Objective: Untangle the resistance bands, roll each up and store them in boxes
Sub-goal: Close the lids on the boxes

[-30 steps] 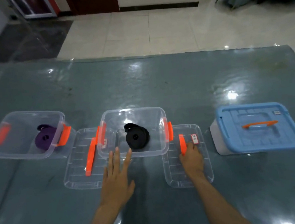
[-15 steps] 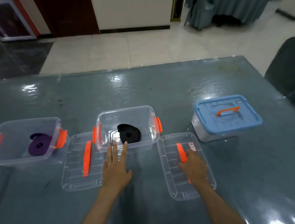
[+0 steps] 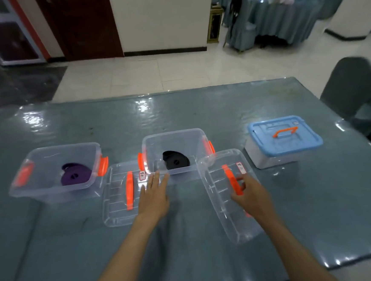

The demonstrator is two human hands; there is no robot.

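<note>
A rolled black band (image 3: 176, 160) lies inside the middle clear box (image 3: 173, 135). A rolled purple band (image 3: 74, 175) lies in the left clear box (image 3: 54, 150). My left hand (image 3: 155, 198) stretches flat, its fingertips touching the middle box's near wall. My right hand (image 3: 249, 194) grips the orange handle of a clear lid (image 3: 222, 195). That lid is tilted, its far end raised beside the middle box's right side. A second clear lid (image 3: 118, 201) lies flat between the two open boxes.
A box with a blue lid (image 3: 284, 139) and orange handle stands shut at the right on the grey-green table (image 3: 199, 108). A dark chair (image 3: 351, 85) stands past the table's right edge. Covered tables stand far back on the tiled floor.
My right hand has closed on the lid's handle and lifted its far end toward the middle box. The view has tilted up and left. My left hand stays at the box.
</note>
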